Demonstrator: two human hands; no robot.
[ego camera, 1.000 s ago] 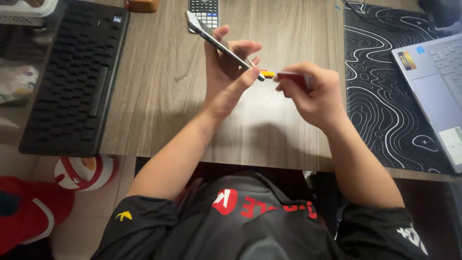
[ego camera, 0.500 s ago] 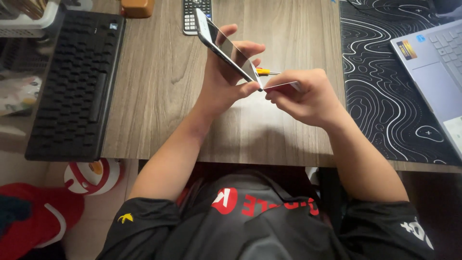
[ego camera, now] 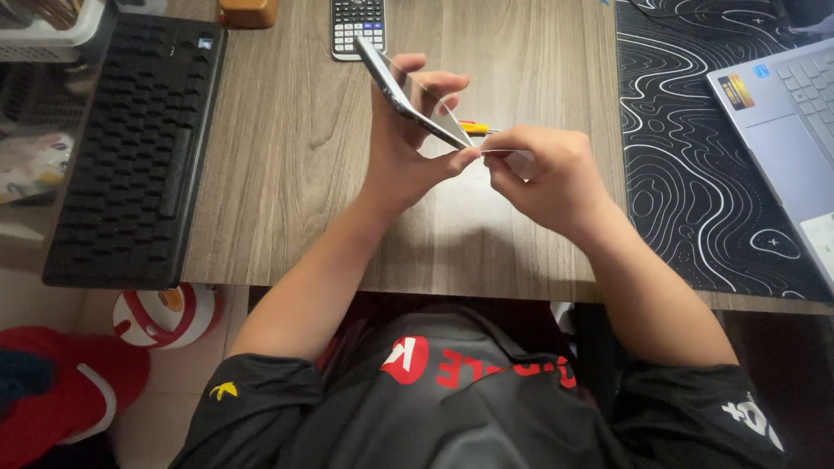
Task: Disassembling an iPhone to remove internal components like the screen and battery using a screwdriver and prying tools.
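Note:
My left hand [ego camera: 408,148] holds a dark smartphone [ego camera: 401,94] tilted on edge above the wooden desk [ego camera: 287,156]. My right hand [ego camera: 543,169] pinches a thin clear film [ego camera: 499,153] at the phone's lower corner, fingertips meeting my left thumb. A small yellow-and-orange tool [ego camera: 473,128] lies on the desk just behind the hands, partly hidden by the phone.
A black keyboard [ego camera: 135,148] lies at the left. A calculator [ego camera: 356,24] and a brown object [ego camera: 248,12] sit at the far edge. A black patterned mat [ego camera: 695,165] carries a silver laptop [ego camera: 786,130] at right. Red and white items lie on the floor [ego camera: 165,314].
The right hand, which held the yellow tool a second ago, now pinches the film at the phone's corner. The tool lies on the desk. The phone stays tilted in the left hand.

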